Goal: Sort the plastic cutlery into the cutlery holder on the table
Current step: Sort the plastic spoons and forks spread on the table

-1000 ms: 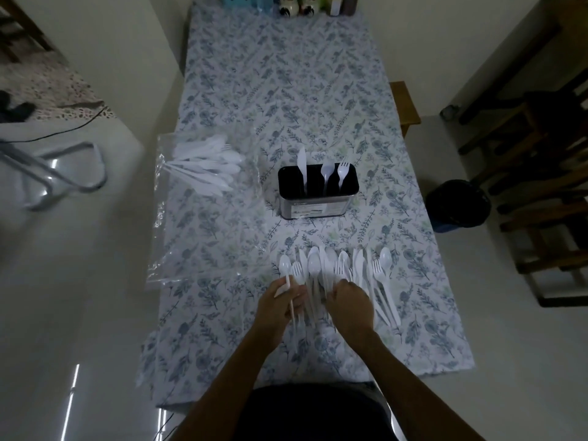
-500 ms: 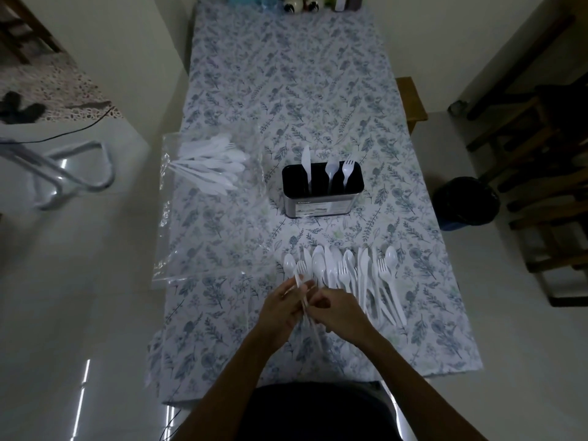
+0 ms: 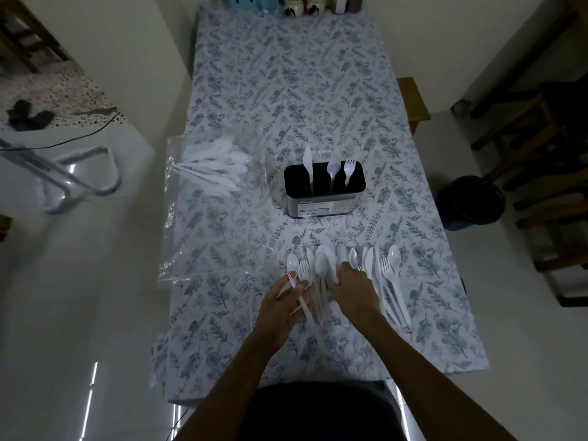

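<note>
A black cutlery holder stands mid-table with a white knife, a spoon and a fork upright in separate compartments. Several white plastic spoons, forks and knives lie in a row near the table's front edge. My left hand grips a spoon and a fork by their handles at the row's left end. My right hand rests palm down on the middle of the row, fingers over the handles; whether it grips one is hidden.
A clear plastic bag with more white cutlery lies at the table's left edge. Jars and containers stand at the far end. A dark bin and wooden chairs are on the right, a metal frame on the left.
My right hand moved from beside my left hand back onto the middle of the row. My left hand keeps its spoon and now also holds a fork.
</note>
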